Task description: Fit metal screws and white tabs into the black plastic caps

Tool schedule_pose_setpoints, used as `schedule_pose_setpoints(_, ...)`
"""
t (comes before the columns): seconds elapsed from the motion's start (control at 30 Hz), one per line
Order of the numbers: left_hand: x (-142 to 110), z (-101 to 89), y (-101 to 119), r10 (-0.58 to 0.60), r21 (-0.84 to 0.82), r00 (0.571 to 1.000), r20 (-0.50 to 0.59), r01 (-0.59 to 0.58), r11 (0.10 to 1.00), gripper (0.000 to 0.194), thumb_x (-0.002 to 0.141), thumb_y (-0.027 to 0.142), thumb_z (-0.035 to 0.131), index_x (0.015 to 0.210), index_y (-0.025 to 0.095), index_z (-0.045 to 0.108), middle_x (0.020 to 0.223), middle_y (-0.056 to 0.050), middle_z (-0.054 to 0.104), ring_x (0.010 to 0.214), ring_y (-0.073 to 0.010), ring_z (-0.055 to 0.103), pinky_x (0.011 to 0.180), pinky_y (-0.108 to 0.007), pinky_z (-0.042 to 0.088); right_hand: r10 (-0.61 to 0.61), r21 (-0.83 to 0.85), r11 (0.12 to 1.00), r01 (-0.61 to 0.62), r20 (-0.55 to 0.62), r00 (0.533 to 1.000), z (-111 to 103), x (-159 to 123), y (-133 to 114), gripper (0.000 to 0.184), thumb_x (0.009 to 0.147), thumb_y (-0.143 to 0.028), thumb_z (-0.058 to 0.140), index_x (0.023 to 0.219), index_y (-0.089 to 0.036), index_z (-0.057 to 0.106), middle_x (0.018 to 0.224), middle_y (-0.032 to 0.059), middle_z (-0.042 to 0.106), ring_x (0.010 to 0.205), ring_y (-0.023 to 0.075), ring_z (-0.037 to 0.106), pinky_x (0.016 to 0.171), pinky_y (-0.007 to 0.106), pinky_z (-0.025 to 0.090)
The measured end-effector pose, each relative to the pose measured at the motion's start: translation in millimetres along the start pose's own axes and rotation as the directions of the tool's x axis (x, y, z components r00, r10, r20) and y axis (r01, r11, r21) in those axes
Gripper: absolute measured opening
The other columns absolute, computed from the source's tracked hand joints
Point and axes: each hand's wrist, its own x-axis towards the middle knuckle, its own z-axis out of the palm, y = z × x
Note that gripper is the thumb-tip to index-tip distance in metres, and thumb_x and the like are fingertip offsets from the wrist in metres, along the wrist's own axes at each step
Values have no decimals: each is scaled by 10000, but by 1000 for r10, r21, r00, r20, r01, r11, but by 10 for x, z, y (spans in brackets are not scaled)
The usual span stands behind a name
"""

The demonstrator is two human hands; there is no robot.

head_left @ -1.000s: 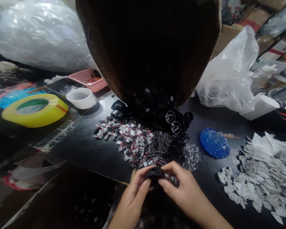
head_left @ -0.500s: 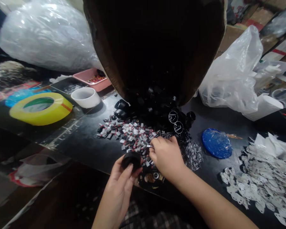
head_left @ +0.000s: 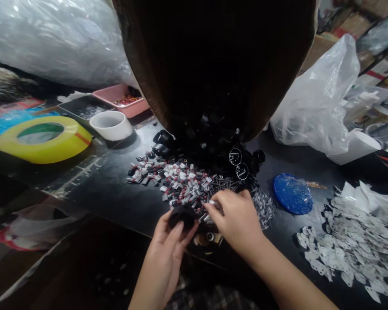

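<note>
My left hand (head_left: 170, 245) is closed round a small round black part (head_left: 181, 215) at the near edge of the black table (head_left: 110, 193). Just to its right, my right hand (head_left: 234, 217) pinches a small white-and-silver piece (head_left: 212, 202) beside the heap of small white, red and silver pieces (head_left: 174, 183). A patch of thin metal springs (head_left: 224, 184) lies right behind my right hand. More black round parts (head_left: 210, 146) are piled at the mouth of a big dark sack (head_left: 213, 60) behind them.
A yellow tape roll (head_left: 40, 138), a white cup (head_left: 111, 125) and a pink tray (head_left: 123, 100) stand at the left. A blue lid (head_left: 292, 193), clear plastic bags (head_left: 320, 99) and a spread of flat white pieces (head_left: 345, 241) lie at the right.
My hands came apart: the right one reached forward into the heap of small pieces and now pinches one, drawing back toward the black part, which the left hand keeps holding.
</note>
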Motion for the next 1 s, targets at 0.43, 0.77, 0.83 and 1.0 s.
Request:
schedule_pose_setpoints(0.43,27,233,-20,24,-178,997,68,-12,984,166,854,272,628,1008,261,687,1066,-26,720,1025,-204,653,1006,-398,473,-35,-198,980,33,-6,999,73,94,67,72,864,-228,543,868,-173,589,866,63,665,778,226,616,772,381,340)
schedule_pose_setpoints(0.77,-51,242,-111,-11,-116,994,106,23,993,199,853,286,641,1048,276,678,1056,-22,729,1056,-220,653,994,-388,487,133,431,889,-156,84,988,-226,-318,257,61,797,-155,568,824,-204,548,808,-16,632,763,158,552,710,280,388)
schedule_pose_setpoints(0.83,-73,248,-151,-12,-107,992,128,26,994,193,859,286,635,1049,282,670,1056,-14,730,1080,-216,643,997,-372,482,155,531,827,-185,101,983,-224,-341,296,55,799,-158,562,826,-203,545,793,-22,621,728,139,553,668,253,398)
schedule_pose_setpoints(1.0,-119,274,-198,-1,11,990,141,-1,1000,220,840,332,660,1059,309,664,1067,4,716,1053,-206,647,965,-353,488,145,523,831,-190,125,981,-220,-381,334,54,842,-166,570,806,-204,556,789,-24,637,727,139,570,671,256,402)
